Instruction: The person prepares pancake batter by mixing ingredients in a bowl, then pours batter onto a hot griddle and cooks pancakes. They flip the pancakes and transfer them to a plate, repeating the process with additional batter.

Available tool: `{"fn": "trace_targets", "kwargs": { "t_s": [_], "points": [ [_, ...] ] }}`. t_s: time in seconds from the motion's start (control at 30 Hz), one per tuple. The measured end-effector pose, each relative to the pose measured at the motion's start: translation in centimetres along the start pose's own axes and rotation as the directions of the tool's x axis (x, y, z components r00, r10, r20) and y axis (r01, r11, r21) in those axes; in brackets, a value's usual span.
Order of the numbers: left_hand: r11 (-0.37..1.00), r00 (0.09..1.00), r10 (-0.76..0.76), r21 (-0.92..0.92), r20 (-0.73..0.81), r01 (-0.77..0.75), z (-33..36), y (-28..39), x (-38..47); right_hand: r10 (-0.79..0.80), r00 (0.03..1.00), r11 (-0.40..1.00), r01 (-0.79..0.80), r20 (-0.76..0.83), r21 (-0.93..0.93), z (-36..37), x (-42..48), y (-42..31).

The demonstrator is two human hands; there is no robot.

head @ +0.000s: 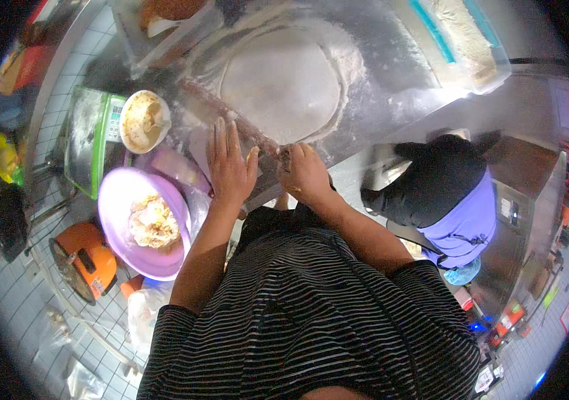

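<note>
A round, flat sheet of dough [280,85] lies on a flour-dusted metal worktop [382,75]. Along its near left edge a brown wooden rolling pin [249,127] lies diagonally, dusted with flour. My right hand [305,172] is closed around the pin's near end. Flat and with fingers stretched out, my left hand [228,162] reaches the pin at its fingertips; its thumb stands apart, and the palm side is hidden. A white bowl [123,122] with brownish residue and a utensil inside stands left of my left hand.
A purple basin [109,220] holds a pale, lumpy mixture. Beside it are a green-framed scale [84,140] and an orange machine [89,260]. Plastic tubs stand back left [174,47] and back right [502,75]. Close on the right, a person in a purple apron [464,220] bends over.
</note>
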State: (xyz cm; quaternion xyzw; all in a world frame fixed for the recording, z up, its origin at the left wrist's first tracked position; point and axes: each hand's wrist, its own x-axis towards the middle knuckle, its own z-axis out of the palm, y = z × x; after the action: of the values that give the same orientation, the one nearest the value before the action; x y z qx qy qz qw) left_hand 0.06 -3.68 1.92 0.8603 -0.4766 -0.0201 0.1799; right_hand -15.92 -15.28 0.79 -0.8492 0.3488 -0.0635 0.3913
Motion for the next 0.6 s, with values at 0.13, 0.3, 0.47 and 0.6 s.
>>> {"fn": "trace_targets", "kwargs": {
  "t_s": [0.13, 0.3, 0.47, 0.6],
  "points": [
    [0.993, 0.994, 0.112, 0.020, 0.011, -0.113, 0.6, 2.2, 5.1, 0.001, 1.000, 1.000, -0.001, 0.020, -0.003, -4.3, 1.5, 3.2],
    [0.969, 0.967, 0.247, -0.030, 0.057, -0.246, 4.9, 4.1, 9.2, -0.103, 0.980, 0.980, 0.070, -0.173, -0.184, -6.9, 2.0, 6.0],
    [0.945, 0.944, 0.327, 0.014, -0.037, -0.326, 11.6, 10.8, 20.3, -0.096, 0.895, 0.968, -0.019, -0.436, -0.252, -9.0, 3.3, 9.6],
    [0.961, 0.973, 0.228, -0.172, 0.044, -0.218, 14.1, 18.0, 30.1, -0.008, 0.890, 0.922, -0.170, -0.456, -0.348, -11.5, 6.4, 11.9]
  ]
}}
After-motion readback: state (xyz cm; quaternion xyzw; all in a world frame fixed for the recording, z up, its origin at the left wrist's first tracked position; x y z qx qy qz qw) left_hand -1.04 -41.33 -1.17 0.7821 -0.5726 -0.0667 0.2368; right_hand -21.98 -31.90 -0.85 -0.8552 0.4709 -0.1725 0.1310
